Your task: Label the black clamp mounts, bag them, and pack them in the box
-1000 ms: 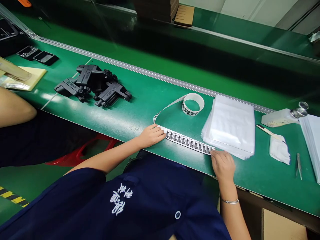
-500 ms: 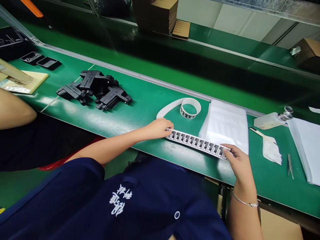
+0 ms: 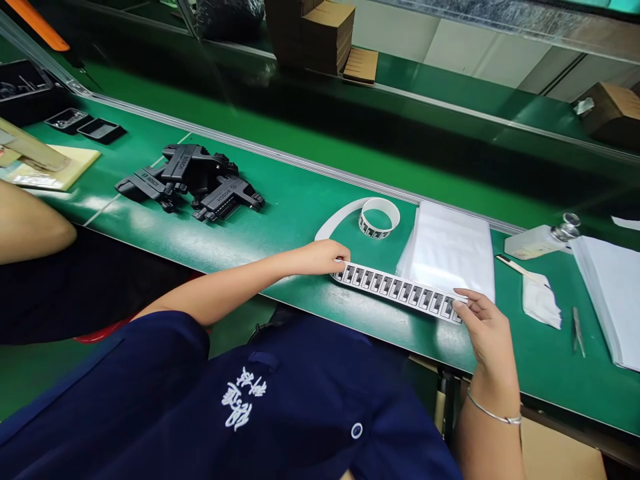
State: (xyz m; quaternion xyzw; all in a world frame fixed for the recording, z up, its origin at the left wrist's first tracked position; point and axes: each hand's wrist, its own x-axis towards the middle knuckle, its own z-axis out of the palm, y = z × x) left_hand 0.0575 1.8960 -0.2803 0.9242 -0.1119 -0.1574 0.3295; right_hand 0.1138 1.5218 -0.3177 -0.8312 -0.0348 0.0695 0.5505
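Observation:
A white label strip (image 3: 400, 291) printed with a row of black-and-white labels is stretched between my two hands. My left hand (image 3: 325, 257) pinches it at the left, with the fingers closed on it. At its right end, my right hand (image 3: 483, 320) grips it between thumb and fingers. Beyond my left hand the strip curves back to a loose roll (image 3: 379, 219) standing on the green bench. Behind the strip lies a stack of clear plastic bags (image 3: 450, 243), partly covered by it.
Several black plastic parts (image 3: 195, 180) lie in a pile at the left. On the right are a dispenser bottle (image 3: 540, 240), a white cloth (image 3: 541, 300), tweezers (image 3: 578, 332) and a paper stack (image 3: 610, 293). Another person's arm (image 3: 33, 220) rests at the far left.
My right hand has moved slightly to the right, still holding the strip's end. My left hand stays pinched on the strip at about the same place.

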